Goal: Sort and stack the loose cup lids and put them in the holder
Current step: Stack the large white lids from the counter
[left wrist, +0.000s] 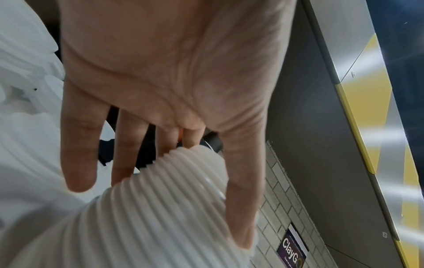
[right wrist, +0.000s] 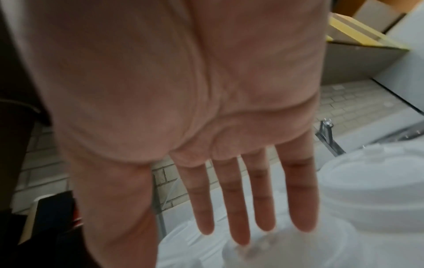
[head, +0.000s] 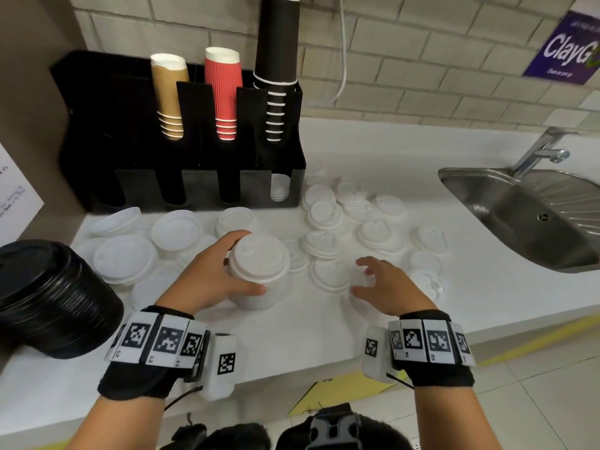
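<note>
purple wall sign (head: 565, 50) reading "ClayG", cut off, smaller print on it unreadable

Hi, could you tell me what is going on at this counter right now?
A person is sorting loose white cup lids on a white counter. Their left hand grips a stack of white lids standing on the counter, while the right hand hovers open over the scattered lids beside it. Many more lids lie spread toward the sink. The black holder behind has cups in its top slots and a few white lids in its rightmost front slot. A stack of black lids sits at the left.
</note>
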Action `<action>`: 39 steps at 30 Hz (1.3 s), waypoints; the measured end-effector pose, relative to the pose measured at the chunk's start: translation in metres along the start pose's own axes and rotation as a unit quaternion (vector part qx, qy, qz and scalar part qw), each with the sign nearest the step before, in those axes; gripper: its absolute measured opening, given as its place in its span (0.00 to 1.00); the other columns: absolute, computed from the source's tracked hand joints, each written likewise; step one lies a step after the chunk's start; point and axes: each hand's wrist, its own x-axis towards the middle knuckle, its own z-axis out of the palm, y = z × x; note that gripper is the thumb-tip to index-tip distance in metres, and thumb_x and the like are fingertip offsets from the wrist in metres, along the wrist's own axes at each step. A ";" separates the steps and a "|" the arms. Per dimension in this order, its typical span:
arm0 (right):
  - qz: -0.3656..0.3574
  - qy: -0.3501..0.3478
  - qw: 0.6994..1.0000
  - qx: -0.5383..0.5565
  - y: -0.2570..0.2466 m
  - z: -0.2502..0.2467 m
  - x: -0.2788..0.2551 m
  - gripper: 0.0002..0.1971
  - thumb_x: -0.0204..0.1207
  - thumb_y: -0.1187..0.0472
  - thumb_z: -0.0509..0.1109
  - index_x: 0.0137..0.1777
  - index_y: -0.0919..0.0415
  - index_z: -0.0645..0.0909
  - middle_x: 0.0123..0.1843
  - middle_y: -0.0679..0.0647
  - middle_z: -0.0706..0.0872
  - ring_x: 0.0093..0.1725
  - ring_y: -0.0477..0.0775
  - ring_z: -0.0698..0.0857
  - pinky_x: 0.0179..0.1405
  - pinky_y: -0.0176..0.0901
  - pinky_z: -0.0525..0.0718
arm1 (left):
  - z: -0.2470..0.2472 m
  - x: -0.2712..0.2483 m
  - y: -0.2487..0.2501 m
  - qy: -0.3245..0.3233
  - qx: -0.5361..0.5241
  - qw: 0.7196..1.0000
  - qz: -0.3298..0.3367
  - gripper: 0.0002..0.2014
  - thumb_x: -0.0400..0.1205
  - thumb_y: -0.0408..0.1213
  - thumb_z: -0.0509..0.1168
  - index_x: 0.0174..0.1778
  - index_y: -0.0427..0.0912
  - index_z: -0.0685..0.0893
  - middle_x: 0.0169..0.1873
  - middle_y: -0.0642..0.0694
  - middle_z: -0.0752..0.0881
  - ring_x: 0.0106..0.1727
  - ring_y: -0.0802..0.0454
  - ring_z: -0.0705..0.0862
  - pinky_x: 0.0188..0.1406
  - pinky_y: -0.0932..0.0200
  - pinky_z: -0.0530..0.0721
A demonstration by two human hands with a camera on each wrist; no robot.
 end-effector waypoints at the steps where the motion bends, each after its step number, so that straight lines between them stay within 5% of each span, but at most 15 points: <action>1: -0.002 0.004 1.000 -0.001 0.000 -0.001 0.001 0.32 0.75 0.52 0.72 0.78 0.49 0.66 0.73 0.55 0.72 0.72 0.57 0.70 0.67 0.47 0.71 | 0.000 0.000 0.000 0.001 0.000 1.000 -0.001 0.38 0.63 0.36 0.84 0.59 0.71 0.74 0.58 0.69 0.80 0.57 0.71 0.76 0.50 0.67 0.75; 5: 0.033 -0.016 0.996 -0.077 0.002 -0.003 0.008 0.40 0.71 0.56 0.75 0.81 0.45 0.59 0.76 0.57 0.64 0.76 0.62 0.59 0.69 0.55 0.70 | 0.001 0.000 0.000 0.001 0.004 1.000 -0.003 0.37 0.62 0.37 0.84 0.57 0.72 0.74 0.56 0.70 0.80 0.56 0.72 0.76 0.49 0.68 0.75; 12: 0.047 -0.046 0.992 -0.106 0.002 -0.007 0.021 0.37 0.74 0.67 0.69 0.78 0.39 0.62 0.73 0.56 0.63 0.72 0.64 0.66 0.67 0.55 0.75 | 0.000 0.000 -0.002 0.002 0.006 1.000 -0.007 0.38 0.62 0.38 0.85 0.59 0.72 0.73 0.55 0.71 0.80 0.55 0.73 0.76 0.47 0.72 0.74; 15: 0.041 -0.055 0.994 -0.089 0.003 -0.012 0.023 0.34 0.73 0.64 0.71 0.76 0.40 0.65 0.71 0.56 0.62 0.69 0.64 0.72 0.64 0.54 0.79 | 0.000 0.001 -0.003 0.001 0.005 1.000 -0.007 0.37 0.62 0.37 0.85 0.57 0.74 0.74 0.54 0.72 0.81 0.54 0.75 0.76 0.46 0.72 0.73; 20: 0.055 -0.010 0.995 -0.087 -0.001 -0.023 0.016 0.28 0.75 0.55 0.67 0.73 0.39 0.61 0.69 0.57 0.65 0.69 0.65 0.68 0.53 0.53 0.70 | 0.001 0.003 -0.003 0.005 0.008 1.000 -0.010 0.37 0.62 0.38 0.85 0.56 0.75 0.73 0.53 0.73 0.81 0.53 0.76 0.76 0.45 0.73 0.73; 26: -0.137 -0.013 0.989 0.055 -0.043 -0.033 0.001 0.27 0.75 0.51 0.69 0.70 0.31 0.62 0.63 0.54 0.68 0.62 0.59 0.72 0.62 0.51 0.73 | 0.004 0.004 -0.001 0.021 0.028 0.999 0.000 0.38 0.62 0.37 0.85 0.58 0.70 0.71 0.56 0.71 0.76 0.55 0.72 0.75 0.50 0.73 0.71; 29: -0.234 -0.025 0.960 0.152 -0.071 -0.019 0.000 0.25 0.76 0.50 0.70 0.70 0.32 0.67 0.64 0.51 0.73 0.61 0.49 0.74 0.59 0.39 0.70 | 0.005 0.003 0.001 0.033 0.041 0.999 0.001 0.42 0.62 0.37 0.85 0.68 0.61 0.72 0.63 0.60 0.73 0.64 0.59 0.74 0.62 0.62 0.72; 32: -0.283 -0.003 0.938 0.198 -0.088 -0.002 0.002 0.19 0.75 0.52 0.72 0.65 0.39 0.75 0.61 0.47 0.79 0.58 0.39 0.76 0.54 0.27 0.72 | 0.005 0.001 0.001 0.032 0.034 0.999 -0.002 0.48 0.62 0.38 0.85 0.77 0.53 0.70 0.67 0.57 0.74 0.67 0.55 0.75 0.62 0.60 0.76; 39: -0.336 0.027 0.932 0.129 -0.109 0.014 0.005 0.19 0.71 0.52 0.77 0.62 0.43 0.82 0.65 0.47 0.81 0.68 0.54 0.73 0.66 0.42 0.71 | 0.004 0.001 -0.003 0.030 0.004 1.000 -0.002 0.62 0.60 0.37 0.86 0.83 0.59 0.52 0.59 0.69 0.73 0.58 0.70 0.77 0.51 0.72 0.76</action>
